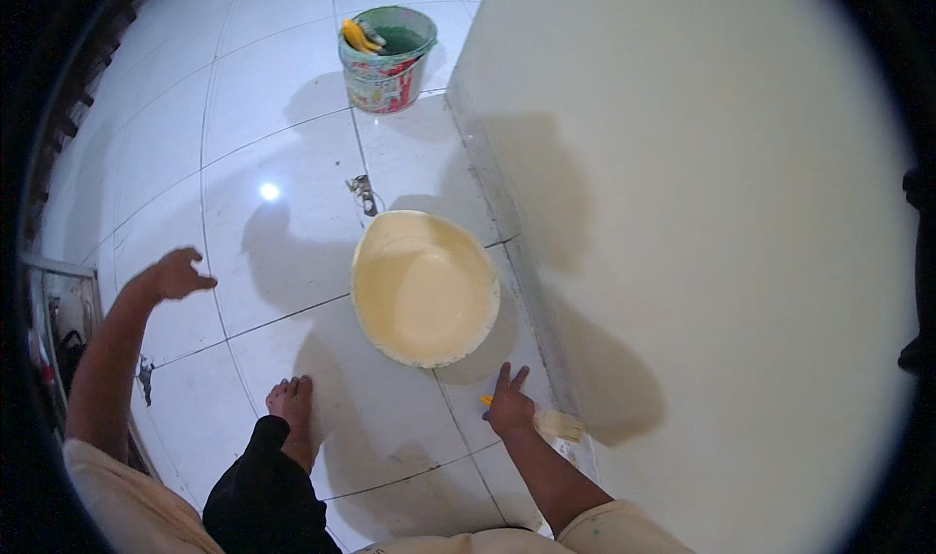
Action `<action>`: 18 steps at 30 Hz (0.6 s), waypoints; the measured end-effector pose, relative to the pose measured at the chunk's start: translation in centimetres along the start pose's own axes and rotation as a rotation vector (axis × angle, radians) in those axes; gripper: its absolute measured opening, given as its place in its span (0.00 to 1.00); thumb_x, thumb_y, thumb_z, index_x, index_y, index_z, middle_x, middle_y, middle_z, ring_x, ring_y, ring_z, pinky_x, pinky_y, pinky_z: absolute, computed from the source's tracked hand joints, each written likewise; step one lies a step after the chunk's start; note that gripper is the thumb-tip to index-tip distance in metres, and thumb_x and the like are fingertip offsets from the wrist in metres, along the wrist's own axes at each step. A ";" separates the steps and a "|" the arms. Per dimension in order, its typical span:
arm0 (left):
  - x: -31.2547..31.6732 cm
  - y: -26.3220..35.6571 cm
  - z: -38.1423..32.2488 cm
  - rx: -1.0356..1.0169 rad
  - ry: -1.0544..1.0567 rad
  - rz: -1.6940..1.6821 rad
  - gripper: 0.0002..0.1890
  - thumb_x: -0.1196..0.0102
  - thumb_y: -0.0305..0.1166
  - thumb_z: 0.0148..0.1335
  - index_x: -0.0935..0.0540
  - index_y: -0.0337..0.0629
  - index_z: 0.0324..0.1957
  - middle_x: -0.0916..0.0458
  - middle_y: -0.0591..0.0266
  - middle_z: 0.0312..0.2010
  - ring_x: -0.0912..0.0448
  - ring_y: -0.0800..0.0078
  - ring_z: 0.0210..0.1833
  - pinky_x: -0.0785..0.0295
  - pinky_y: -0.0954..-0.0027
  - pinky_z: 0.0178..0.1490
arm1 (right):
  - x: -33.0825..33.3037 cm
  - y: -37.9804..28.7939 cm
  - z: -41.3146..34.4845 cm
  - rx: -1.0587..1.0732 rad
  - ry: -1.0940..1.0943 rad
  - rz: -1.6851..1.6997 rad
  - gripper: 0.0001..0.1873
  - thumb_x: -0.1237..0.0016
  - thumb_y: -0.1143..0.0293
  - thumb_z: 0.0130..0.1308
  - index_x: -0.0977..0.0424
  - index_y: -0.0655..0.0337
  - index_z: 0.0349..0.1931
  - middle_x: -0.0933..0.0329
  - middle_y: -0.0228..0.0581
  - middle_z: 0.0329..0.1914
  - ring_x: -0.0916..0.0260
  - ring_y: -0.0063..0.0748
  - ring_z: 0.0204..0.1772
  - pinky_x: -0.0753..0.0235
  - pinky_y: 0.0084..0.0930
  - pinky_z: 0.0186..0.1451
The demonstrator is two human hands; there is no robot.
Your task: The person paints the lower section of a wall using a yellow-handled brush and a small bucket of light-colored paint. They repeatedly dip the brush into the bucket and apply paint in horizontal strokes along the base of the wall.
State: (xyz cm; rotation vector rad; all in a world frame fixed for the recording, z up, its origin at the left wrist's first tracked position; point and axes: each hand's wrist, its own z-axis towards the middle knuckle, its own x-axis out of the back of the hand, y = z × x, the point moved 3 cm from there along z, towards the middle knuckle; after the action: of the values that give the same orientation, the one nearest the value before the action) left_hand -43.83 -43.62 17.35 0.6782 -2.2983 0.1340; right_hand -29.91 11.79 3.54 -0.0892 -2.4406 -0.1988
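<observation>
My right hand (512,402) is closed around a paintbrush, with two fingers stretched out. The brush's yellow handle tip (485,400) shows on one side of the hand, and its cream-coated bristles (560,426) stick out on the other, close to the foot of the wall. Just beyond that hand, a plastic basin (369,312) coated in cream paint rests on the floor, with a smooth pale area at its bottom. My left hand (178,274) hangs in the air at the left, thumb and fingers apart, holding nothing.
A cream wall (702,225) rises along the right. Farther off stands a paint-stained bucket (387,82) with a yellow-handled tool (358,36) in it. White floor tiles (270,130) have broken spots (362,192). My bare foot (291,400) is left of the basin; a metal-framed object (62,267) borders the left.
</observation>
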 end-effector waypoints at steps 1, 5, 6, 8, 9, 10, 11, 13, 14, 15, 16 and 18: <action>-1.3 -1.0 0.0 -0.023 0.009 -0.040 0.39 0.35 0.46 0.50 0.32 0.26 0.56 0.22 0.41 0.45 0.22 0.55 0.46 0.26 0.62 0.50 | -0.2 0.2 0.0 0.014 0.008 0.014 0.62 0.33 0.57 0.44 0.66 0.61 0.71 0.69 0.72 0.72 0.26 0.56 0.52 0.23 0.38 0.50; -7.5 -2.3 2.1 -0.042 -0.066 0.028 0.40 0.34 0.46 0.49 0.33 0.25 0.57 0.22 0.40 0.44 0.21 0.56 0.45 0.25 0.62 0.49 | -0.7 0.7 -0.1 0.017 0.059 0.084 0.62 0.32 0.59 0.42 0.66 0.59 0.71 0.69 0.70 0.73 0.26 0.55 0.52 0.23 0.38 0.51; -8.8 -2.2 2.8 -0.013 -0.145 -0.044 0.41 0.34 0.46 0.49 0.34 0.24 0.57 0.21 0.41 0.43 0.20 0.57 0.41 0.23 0.63 0.42 | -0.9 0.8 -0.1 0.008 0.069 0.111 0.63 0.32 0.60 0.42 0.65 0.58 0.71 0.69 0.69 0.73 0.26 0.55 0.53 0.23 0.38 0.51; -10.4 -0.9 4.3 -0.055 -0.166 -0.110 0.39 0.36 0.42 0.53 0.37 0.23 0.59 0.20 0.41 0.41 0.19 0.58 0.36 0.22 0.61 0.35 | -1.1 0.7 0.0 -0.019 0.106 0.155 0.63 0.30 0.62 0.39 0.64 0.55 0.71 0.68 0.67 0.73 0.27 0.55 0.54 0.22 0.39 0.51; -10.4 -0.4 4.8 -0.109 -0.173 -0.126 0.39 0.36 0.42 0.53 0.37 0.24 0.59 0.21 0.41 0.42 0.19 0.58 0.37 0.22 0.62 0.35 | -1.2 0.6 0.0 -0.037 0.114 0.165 0.64 0.30 0.63 0.37 0.63 0.53 0.71 0.67 0.66 0.73 0.28 0.55 0.55 0.22 0.39 0.51; -10.5 0.2 5.1 -0.149 -0.172 -0.129 0.39 0.36 0.41 0.53 0.37 0.25 0.59 0.21 0.40 0.44 0.20 0.58 0.39 0.22 0.62 0.36 | -1.3 0.5 0.0 -0.042 0.132 0.180 0.64 0.29 0.64 0.36 0.62 0.51 0.71 0.67 0.64 0.74 0.28 0.55 0.55 0.23 0.39 0.51; -10.2 0.7 5.4 -0.199 -0.170 -0.126 0.39 0.36 0.41 0.53 0.37 0.26 0.60 0.22 0.40 0.45 0.20 0.58 0.41 0.22 0.62 0.36 | -1.3 0.5 0.0 -0.055 0.144 0.187 0.65 0.29 0.65 0.34 0.62 0.50 0.71 0.66 0.63 0.74 0.28 0.54 0.56 0.23 0.39 0.52; -8.7 1.2 5.7 -0.354 -0.101 -0.040 0.38 0.36 0.41 0.54 0.37 0.27 0.60 0.23 0.40 0.47 0.21 0.59 0.42 0.22 0.63 0.38 | -1.4 0.6 -0.1 -0.056 0.176 0.203 0.66 0.28 0.66 0.31 0.60 0.47 0.71 0.65 0.60 0.74 0.29 0.54 0.57 0.23 0.39 0.53; -8.2 1.2 5.7 -0.429 -0.070 0.000 0.38 0.37 0.40 0.54 0.37 0.28 0.60 0.24 0.40 0.48 0.21 0.59 0.42 0.23 0.63 0.38 | -1.3 0.6 -0.1 -0.043 0.201 0.208 0.66 0.28 0.66 0.30 0.60 0.46 0.71 0.64 0.59 0.74 0.29 0.53 0.57 0.24 0.40 0.54; -7.8 0.7 5.7 -0.410 -0.034 -0.065 0.37 0.38 0.41 0.55 0.37 0.29 0.61 0.23 0.43 0.47 0.21 0.60 0.43 0.23 0.62 0.39 | -1.4 0.7 -0.2 -0.059 0.204 0.192 0.67 0.27 0.66 0.29 0.59 0.45 0.71 0.64 0.58 0.74 0.30 0.53 0.58 0.24 0.40 0.55; -7.6 -0.1 5.7 -0.368 -0.064 -0.241 0.36 0.39 0.41 0.56 0.37 0.29 0.61 0.24 0.44 0.49 0.22 0.60 0.43 0.23 0.60 0.40 | -1.4 0.8 -0.2 -0.036 0.219 0.211 0.67 0.27 0.67 0.29 0.59 0.44 0.71 0.63 0.57 0.74 0.30 0.52 0.59 0.24 0.40 0.55; -8.2 -1.7 5.8 -0.299 -0.079 -0.497 0.34 0.40 0.41 0.57 0.36 0.30 0.59 0.25 0.46 0.48 0.22 0.57 0.43 0.23 0.58 0.40 | -1.6 1.0 -0.3 -0.051 0.219 0.233 0.67 0.27 0.67 0.28 0.59 0.44 0.71 0.63 0.56 0.75 0.31 0.51 0.60 0.25 0.40 0.56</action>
State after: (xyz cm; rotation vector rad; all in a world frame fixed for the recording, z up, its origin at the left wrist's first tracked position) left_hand -41.62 -43.21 7.37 1.0797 -2.0896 -0.4648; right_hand -28.43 12.69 2.86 -0.3533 -2.1867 -0.1574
